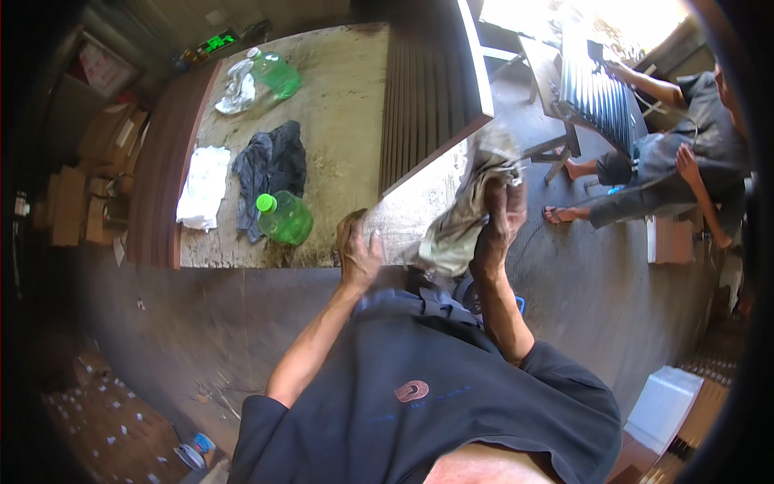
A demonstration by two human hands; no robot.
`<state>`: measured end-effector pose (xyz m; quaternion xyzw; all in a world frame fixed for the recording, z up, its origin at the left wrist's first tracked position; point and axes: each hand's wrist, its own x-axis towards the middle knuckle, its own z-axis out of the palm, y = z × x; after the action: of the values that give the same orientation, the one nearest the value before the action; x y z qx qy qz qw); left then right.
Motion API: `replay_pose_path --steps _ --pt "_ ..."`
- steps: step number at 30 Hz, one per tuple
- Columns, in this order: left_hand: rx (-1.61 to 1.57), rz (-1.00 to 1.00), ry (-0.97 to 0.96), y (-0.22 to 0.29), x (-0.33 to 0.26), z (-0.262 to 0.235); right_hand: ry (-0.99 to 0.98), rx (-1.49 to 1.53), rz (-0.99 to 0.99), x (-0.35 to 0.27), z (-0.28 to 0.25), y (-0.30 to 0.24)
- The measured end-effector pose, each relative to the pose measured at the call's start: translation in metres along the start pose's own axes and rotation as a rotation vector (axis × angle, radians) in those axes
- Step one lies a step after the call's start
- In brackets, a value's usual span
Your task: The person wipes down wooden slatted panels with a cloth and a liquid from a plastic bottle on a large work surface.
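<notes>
My right hand (501, 218) is closed around a crumpled, dirty grey-beige rag (453, 242), blurred by motion, over the right part of the worktable. My left hand (360, 252) rests at the table's near edge, thumb and fingers apart, holding nothing that I can see. Beyond both hands, a dark brown slatted panel (427, 97) reaches over the right side of the pale, worn worktable (343, 121). To the left of my left hand stands a green bottle (286, 219) with a bright green cap, beside a dark cloth (270, 169).
A white cloth (204, 187), another green bottle (278, 75) and a whitish rag (237, 89) lie farther left. Brown boards (161, 169) line the table's left side. At right, a person (685, 153) works at another slatted panel (601, 97) on a stand. Cardboard boxes (72, 202) are stacked far left.
</notes>
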<state>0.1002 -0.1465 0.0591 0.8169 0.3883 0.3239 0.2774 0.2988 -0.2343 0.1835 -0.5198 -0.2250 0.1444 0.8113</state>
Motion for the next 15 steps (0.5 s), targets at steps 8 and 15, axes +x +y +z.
replay_pose_path --steps 8,15 --pt "0.270 0.343 -0.063 -0.076 -0.001 0.014 0.037 -0.599 -0.746 0.028 0.109 0.042" --pt "0.048 0.304 -0.175 -0.070 0.005 0.017 -0.210 -0.950 -0.263 -0.022 0.065 0.195"
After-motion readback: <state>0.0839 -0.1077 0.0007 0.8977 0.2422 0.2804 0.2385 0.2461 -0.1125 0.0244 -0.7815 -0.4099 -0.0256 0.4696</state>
